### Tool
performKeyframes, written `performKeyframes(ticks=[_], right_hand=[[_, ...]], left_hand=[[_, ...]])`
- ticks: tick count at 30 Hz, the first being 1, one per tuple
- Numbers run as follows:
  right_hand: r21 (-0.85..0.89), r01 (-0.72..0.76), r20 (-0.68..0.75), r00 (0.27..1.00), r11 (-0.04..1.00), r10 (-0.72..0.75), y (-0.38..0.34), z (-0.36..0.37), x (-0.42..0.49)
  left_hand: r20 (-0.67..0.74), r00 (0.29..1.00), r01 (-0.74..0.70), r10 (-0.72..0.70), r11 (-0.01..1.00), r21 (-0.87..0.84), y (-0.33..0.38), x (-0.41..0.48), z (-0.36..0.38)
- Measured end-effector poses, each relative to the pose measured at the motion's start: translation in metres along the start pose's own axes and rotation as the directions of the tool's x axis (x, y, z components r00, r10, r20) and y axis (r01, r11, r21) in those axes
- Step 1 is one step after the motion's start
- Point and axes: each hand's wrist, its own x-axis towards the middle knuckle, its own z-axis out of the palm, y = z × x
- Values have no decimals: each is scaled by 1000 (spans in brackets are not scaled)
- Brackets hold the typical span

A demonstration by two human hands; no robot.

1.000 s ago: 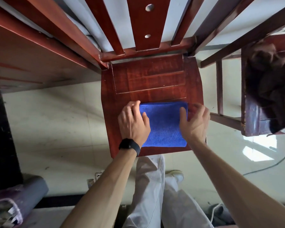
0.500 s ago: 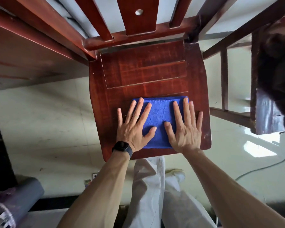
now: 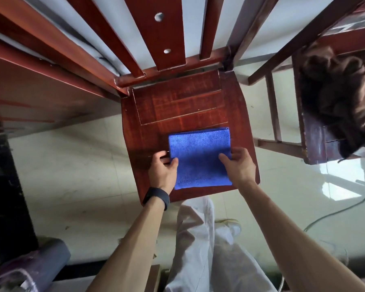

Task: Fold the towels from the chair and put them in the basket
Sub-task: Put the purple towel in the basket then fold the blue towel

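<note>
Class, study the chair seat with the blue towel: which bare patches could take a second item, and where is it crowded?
Bare: the back of the chair seat, between the blue towel and the backrest rail; also a narrower strip left of the towel. Crowded: the front half, where the left hand and right hand pinch the towel's side edges.

**Blue towel (image 3: 200, 157) folded on chair (image 3: 177, 106)**

The blue towel lies flat, a neat folded rectangle, on the near half of the red-brown wooden chair's seat, right of centre, its near edge by the seat's front.
</note>
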Motion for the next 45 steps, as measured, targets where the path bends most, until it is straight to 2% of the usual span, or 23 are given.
performKeyframes(ticks=[3,6,8,10,12,15,17,19,22,28,33,38,42,45], right_hand=[[-20,-35,103,994,999,37,-13,-7,9],[-18,22,178,984,1000,-19,-16,-13,14],[71,21,241,970,997,-38,-15,-21,13],[235,-73,343,939,969,-13,-14,-32,8],[346,-169,440,898,923,0,-11,-50,1],[400,-217,555,830,890,-48,0,-87,-15],[458,-238,564,822,856,-73,12,-115,-30],[506,-246,541,837,827,-83,24,-146,-53],[562,-191,465,877,804,-117,38,-205,-98],[692,25,216,946,721,-240,70,-352,-198],[784,227,-68,956,577,-284,109,-479,-288],[776,456,-360,888,436,-287,146,-588,-361],[729,589,-529,808,349,-260,170,-662,-394],[679,665,-626,746,312,-227,183,-714,-402]], left_hand=[[92,989,115,-113,993,-14,6,16,-4],[232,961,157,-148,987,-23,10,26,-12],[289,947,166,-142,984,-58,19,23,-18],[351,930,170,-110,975,-146,32,16,-25],[451,888,212,-91,950,-227,48,4,-32],[613,786,269,-81,937,-221,70,-19,-39],[692,720,267,-56,942,-202,82,-40,-40],[713,700,256,-48,949,-187,95,-68,-37],[736,677,218,-14,959,-182,124,-128,-29],[830,544,47,122,984,-175,215,-268,-6],[898,369,-207,239,963,-172,309,-410,30],[930,168,-394,327,887,-241,389,-547,71],[937,28,-460,348,837,-298,438,-637,105],[930,-51,-488,365,803,-342,471,-686,139]])
